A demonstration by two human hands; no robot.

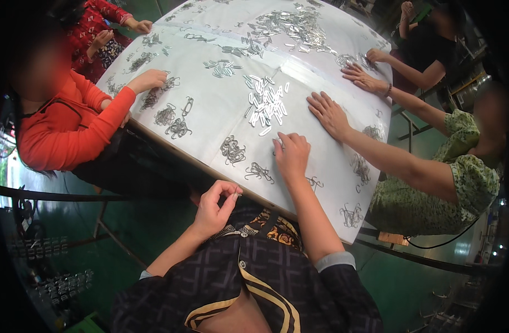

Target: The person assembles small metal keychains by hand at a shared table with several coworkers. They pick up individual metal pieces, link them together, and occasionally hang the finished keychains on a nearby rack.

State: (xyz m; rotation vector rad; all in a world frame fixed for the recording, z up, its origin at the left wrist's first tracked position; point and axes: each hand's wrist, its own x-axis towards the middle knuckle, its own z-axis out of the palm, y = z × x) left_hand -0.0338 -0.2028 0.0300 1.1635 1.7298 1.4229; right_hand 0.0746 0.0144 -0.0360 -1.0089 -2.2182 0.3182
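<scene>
Our left grip (214, 210) pinches a metal piece (239, 194); our right grip (294, 158) curls, contents unclear, wire hooks (232, 150) leftward.

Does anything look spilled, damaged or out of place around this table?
Nothing stands out. The silver pieces lie heaped and the wire hooks mostly in separate piles on the table. They are too small to check for fine damage.

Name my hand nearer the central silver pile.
Right: the right hand is just short of the silver pile; the left hand is farther back, by the near table edge.
</scene>
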